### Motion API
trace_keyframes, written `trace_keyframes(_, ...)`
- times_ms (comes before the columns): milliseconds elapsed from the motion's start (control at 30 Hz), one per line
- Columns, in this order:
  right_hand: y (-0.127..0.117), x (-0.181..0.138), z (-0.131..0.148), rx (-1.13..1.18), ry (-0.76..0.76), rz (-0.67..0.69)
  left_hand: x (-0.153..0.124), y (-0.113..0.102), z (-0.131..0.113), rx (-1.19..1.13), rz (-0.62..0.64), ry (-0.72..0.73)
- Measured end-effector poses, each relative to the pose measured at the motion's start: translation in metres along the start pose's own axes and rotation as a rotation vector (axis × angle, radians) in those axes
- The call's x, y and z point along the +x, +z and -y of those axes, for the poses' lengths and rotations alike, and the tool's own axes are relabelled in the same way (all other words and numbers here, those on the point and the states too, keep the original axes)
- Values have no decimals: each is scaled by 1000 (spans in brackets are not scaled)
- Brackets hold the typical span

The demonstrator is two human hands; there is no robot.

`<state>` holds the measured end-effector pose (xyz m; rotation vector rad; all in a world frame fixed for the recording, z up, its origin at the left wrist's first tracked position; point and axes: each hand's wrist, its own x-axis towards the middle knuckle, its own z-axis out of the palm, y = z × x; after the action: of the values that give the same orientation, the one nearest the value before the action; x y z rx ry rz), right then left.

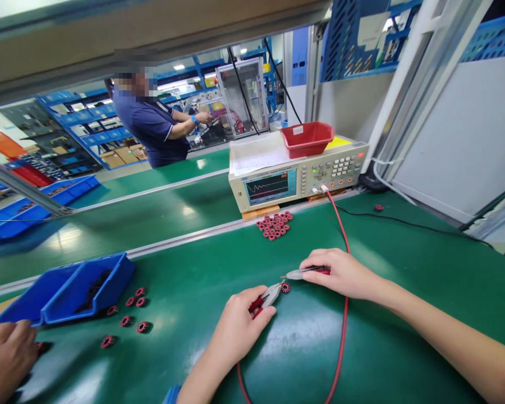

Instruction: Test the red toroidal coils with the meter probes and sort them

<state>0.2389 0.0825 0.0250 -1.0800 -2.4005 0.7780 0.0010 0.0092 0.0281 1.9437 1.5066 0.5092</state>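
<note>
My left hand [238, 325] is closed around a red-handled, plier-like test clip [272, 294], its grey jaws pointing up and to the right. At the jaw tips stands a small ring-shaped wound coil [285, 287], red and black, on the green bench. My right hand [336, 272] grips a second grey-nosed test clip [297, 274] with red handles, its thin tip just above the coil. Whether either tip touches a wire of the coil is too small to tell. A red cable [341, 359] loops from the tester, behind my right wrist, toward my left hand.
A bench tester [307, 174] with a waveform screen carries a red tray [307, 140]. Several coils [273, 225] are heaped before it. Blue bins [128, 269] and loose coils [126, 321] lie left, near another person's hand [6, 353]. A person [147, 126] stands across the bench.
</note>
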Motion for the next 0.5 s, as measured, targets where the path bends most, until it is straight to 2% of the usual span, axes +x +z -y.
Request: trace_keyframes(500, 0, -1, 2, -12, 54, 16, -1, 1, 1, 3, 3, -8)
